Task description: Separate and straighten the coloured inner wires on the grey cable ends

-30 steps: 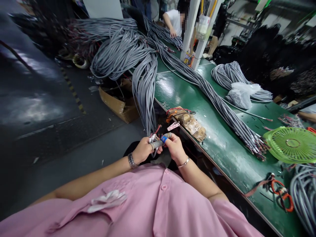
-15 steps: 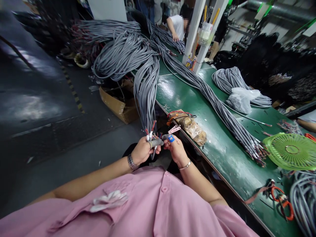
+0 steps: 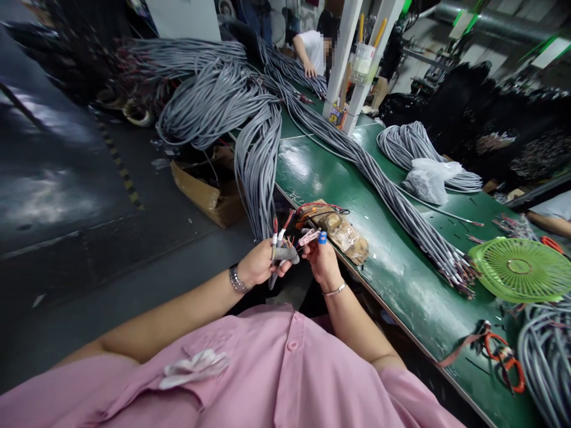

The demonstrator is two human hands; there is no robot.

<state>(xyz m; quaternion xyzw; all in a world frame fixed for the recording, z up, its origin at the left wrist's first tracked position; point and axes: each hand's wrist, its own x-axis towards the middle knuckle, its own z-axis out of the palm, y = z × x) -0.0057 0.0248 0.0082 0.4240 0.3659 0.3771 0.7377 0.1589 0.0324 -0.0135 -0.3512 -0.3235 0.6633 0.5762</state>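
Both hands meet just off the green table's (image 3: 401, 267) near edge. The left hand (image 3: 256, 266) wraps the gray cable (image 3: 285, 254), and the right hand (image 3: 322, 261) pinches its colored wires (image 3: 285, 229). Cable seems light and bendy, wires delicate; hold the jacket.

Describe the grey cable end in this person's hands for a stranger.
Find the long green workbench; at its near edge the left hand grips a short grey cable end beside red and white wire tips. Unlike the hanging bundle of grey cables behind, it lies crosswise in the fingers, with the blue-taped right hand at its tip.
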